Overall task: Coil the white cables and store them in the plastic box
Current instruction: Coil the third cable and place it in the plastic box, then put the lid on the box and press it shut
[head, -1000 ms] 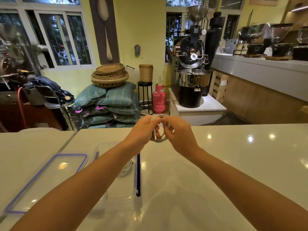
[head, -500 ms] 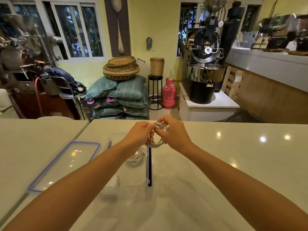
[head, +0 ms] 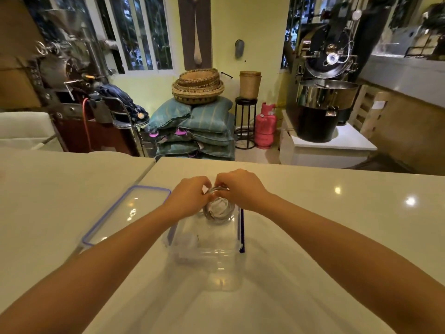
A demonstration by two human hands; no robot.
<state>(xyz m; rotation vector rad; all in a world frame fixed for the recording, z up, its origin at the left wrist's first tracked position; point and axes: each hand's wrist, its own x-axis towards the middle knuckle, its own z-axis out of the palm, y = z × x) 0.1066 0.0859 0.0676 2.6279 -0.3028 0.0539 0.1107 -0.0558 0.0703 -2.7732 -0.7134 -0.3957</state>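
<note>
Both hands meet over the far end of a clear, rectangular plastic box (head: 204,251) that stands open on the glossy white worktop (head: 313,237). The left hand (head: 187,198) and the right hand (head: 240,189) each pinch, with fingers curled narrow, the top of a coiled white cable (head: 218,208); the fingertips of the two hands nearly touch above it. The coil hangs down from the hands as a round loop of several turns, its lower part inside or just above the far end of the box; motion blur makes it hard to tell whether it touches the box floor. Through the loop a paler white shape shows lower in the box, which may be another cable, though the blur leaves this unsure.

The box has a dark blue strip (head: 241,231) along its right long side, and its near end is blurred and see-through. Just beside the box on the left lies its flat transparent lid with a purple-blue rim (head: 125,213), resting on the worktop close to a seam between two slabs. Both bare forearms reach in from the lower corners of the view.

Beyond the worktop, well apart from the hands, stand a stack of teal sacks (head: 192,128) topped by woven baskets (head: 197,86), a pink gas cylinder (head: 265,126) and a black coffee roaster with a steel drum (head: 320,102).
</note>
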